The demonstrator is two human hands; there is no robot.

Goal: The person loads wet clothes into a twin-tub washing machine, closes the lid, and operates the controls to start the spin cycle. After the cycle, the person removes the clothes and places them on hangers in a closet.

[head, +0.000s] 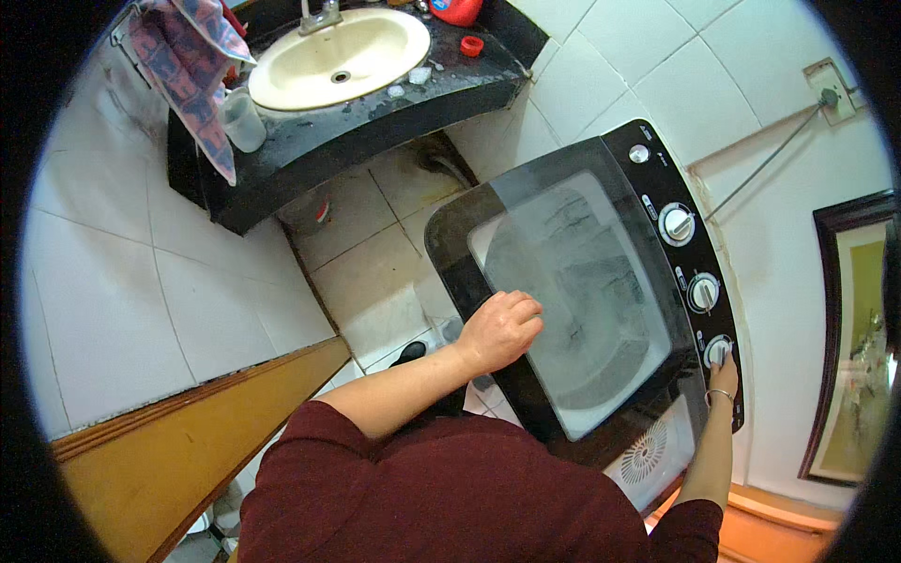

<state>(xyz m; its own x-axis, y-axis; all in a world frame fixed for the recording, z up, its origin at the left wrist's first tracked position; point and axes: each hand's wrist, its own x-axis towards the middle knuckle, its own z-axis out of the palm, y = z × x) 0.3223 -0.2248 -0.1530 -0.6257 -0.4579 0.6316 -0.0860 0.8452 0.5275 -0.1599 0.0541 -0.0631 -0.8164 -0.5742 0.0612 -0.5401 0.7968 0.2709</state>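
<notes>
A twin-tub washing machine stands before me, its transparent lid (pixel 486 211) down over the wash tub. Through the lid I see cloudy, greyish contents (pixel 584 281) that I cannot make out clearly. My left hand (pixel 501 329) is over the lid's near edge, fingers curled together; its palm is hidden, and whether it touches the lid is unclear. On the black control panel (pixel 686 271), my right hand (pixel 723 376) has its fingers on the lowest knob (pixel 718 350). Two more large knobs, the middle one (pixel 703 293) and the upper one (pixel 677 224), sit farther up.
Beyond the machine is a black counter (pixel 303 151) with a cream washbasin (pixel 380 42), a plastic cup (pixel 243 121), a red cap (pixel 471 46) and a hanging towel (pixel 183 77). A power cord (pixel 764 162) runs to a wall outlet (pixel 834 95). A framed mirror (pixel 855 345) is at right.
</notes>
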